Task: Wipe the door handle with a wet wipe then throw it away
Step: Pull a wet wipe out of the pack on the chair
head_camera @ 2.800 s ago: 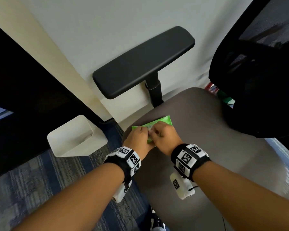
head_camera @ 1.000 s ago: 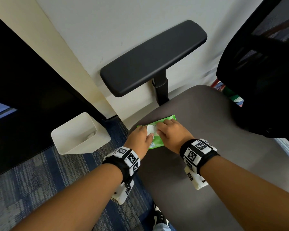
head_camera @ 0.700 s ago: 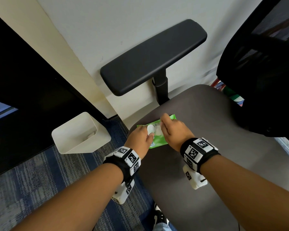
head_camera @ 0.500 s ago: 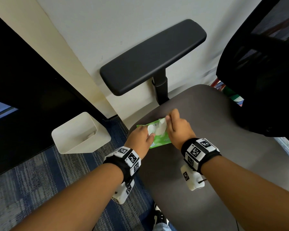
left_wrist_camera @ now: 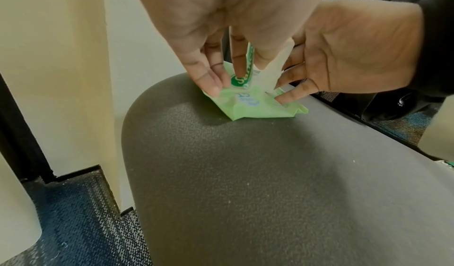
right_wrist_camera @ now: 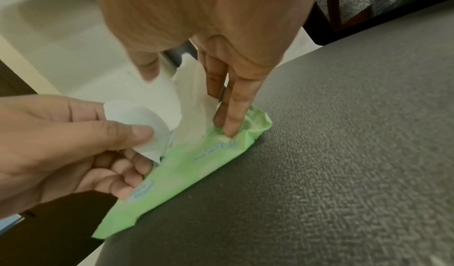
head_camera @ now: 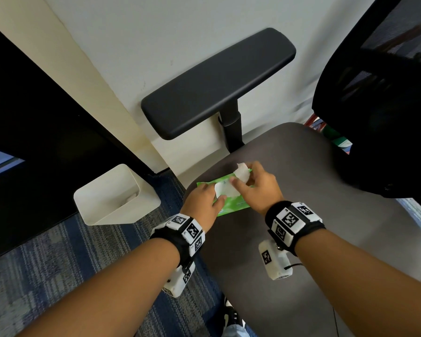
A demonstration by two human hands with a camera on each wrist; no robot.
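Note:
A green wet wipe pack [head_camera: 231,204] lies on the front left of the grey chair seat [head_camera: 301,195]. My left hand [head_camera: 204,199] pinches the pack's white flap [right_wrist_camera: 140,119] between thumb and fingers, holding it peeled back. My right hand [head_camera: 253,186] pinches a white wet wipe [head_camera: 242,173] that is partly drawn up out of the pack's opening. In the right wrist view, two of its other fingers [right_wrist_camera: 228,119] press down on the pack [right_wrist_camera: 196,163]. The door handle is not in view.
A cream waste bin [head_camera: 117,195] stands on the blue carpet left of the chair, against a dark door [head_camera: 34,117]. The chair's black armrest [head_camera: 216,81] hangs above and behind the pack. Its black mesh back [head_camera: 387,93] fills the right side.
My left hand peeled the flap back and kept hold of it. My right hand took hold of a wipe and has lifted it up and to the right, out of the pack.

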